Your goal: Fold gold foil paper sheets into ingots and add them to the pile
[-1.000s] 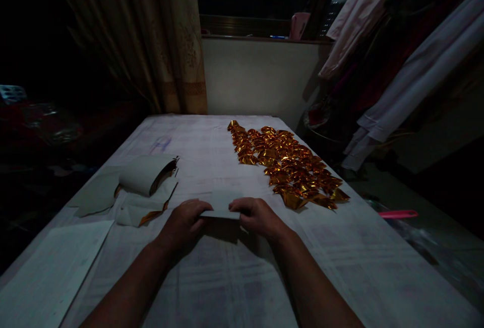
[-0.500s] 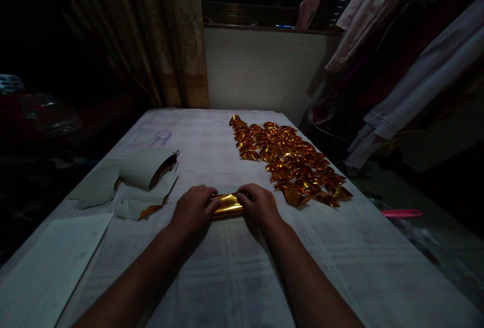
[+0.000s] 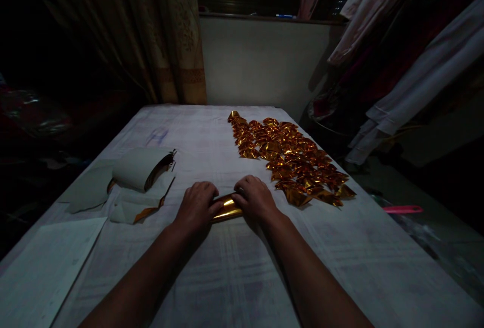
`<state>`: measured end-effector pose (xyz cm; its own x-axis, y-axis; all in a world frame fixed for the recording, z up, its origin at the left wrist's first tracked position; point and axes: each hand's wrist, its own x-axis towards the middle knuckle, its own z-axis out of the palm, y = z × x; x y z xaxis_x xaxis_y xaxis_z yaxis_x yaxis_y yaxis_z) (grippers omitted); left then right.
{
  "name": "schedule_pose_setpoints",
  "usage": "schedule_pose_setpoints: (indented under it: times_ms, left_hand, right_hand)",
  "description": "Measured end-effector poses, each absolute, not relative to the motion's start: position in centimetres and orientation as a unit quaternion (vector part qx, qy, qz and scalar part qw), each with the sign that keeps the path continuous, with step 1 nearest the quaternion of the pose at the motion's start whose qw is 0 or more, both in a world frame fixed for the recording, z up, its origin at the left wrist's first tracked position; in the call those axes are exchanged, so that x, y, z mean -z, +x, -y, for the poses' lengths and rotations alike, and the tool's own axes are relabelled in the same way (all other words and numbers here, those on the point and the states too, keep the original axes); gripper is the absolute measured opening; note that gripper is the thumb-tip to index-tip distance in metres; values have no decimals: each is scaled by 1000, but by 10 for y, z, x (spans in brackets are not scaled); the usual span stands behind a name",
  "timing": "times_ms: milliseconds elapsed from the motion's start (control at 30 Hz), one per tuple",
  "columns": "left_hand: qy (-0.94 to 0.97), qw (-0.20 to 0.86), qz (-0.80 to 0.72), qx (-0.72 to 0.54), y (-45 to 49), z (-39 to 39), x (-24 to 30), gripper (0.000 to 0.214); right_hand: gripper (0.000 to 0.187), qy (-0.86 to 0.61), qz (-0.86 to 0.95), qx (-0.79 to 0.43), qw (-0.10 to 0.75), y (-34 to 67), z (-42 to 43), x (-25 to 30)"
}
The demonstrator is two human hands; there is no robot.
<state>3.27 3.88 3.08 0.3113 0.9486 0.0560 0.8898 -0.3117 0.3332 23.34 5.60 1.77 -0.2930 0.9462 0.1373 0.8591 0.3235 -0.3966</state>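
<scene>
Left of the gold pile (image 3: 293, 161) and nearer to me, I had a gold strip (image 3: 228, 209) at the cloth (image 3: 234, 277); whether it touched down or hung just above, I could not tell. My left hand (image 3: 196, 204) was pinched on its left end, fingers bent over it. My right hand (image 3: 255, 198) was clamped on the other end in much the same way, and the shiny middle showed between them, slightly slanted.

I judged the strip light and thin, like foil-faced paper: soft enough to bend under small pressure, and quick to take a crease. Its bright face looked slippery, so the two ends, gripped between thumb and fingers, seemed the best hold. Squeezing the middle would probably dent it, and a sharp tug might tear it.

Well left of the pile lay some curled paper (image 3: 138, 168), with an orange-edged scrap (image 3: 130, 209) just nearer to me. Farther left of the pile, and nearer still, lay a white sheet (image 3: 49, 267). Clothes (image 3: 408, 86) hung to the pile's right, apart from it.
</scene>
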Motion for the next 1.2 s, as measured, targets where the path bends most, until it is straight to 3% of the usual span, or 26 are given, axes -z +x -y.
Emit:
schedule_pose_setpoints:
  times_ms: [67, 233, 333, 433, 833, 1200]
  left_hand:
    - [809, 147, -545, -164, 30, -40, -26, 12]
    - [800, 198, -520, -225, 27, -41, -20, 10]
    - [764, 236, -542, -258, 27, -42, -21, 20]
    - [711, 281, -572, -297, 28, -43, -21, 36]
    - [645, 367, -576, -343, 29, -44, -19, 32]
    - [662, 321, -582, -346, 28, -42, -21, 27]
  right_hand:
    - [17, -546, 798, -147, 208, 238, -58, -11]
    - [53, -498, 748, -301, 319, 250, -65, 2]
    - [49, -461, 657, -460, 380, 253, -69, 6]
    - [47, -428, 590, -538, 423, 254, -71, 7]
    - [44, -430, 567, -548, 440, 251, -69, -1]
    - [37, -452, 576, -534, 424, 252, -67, -3]
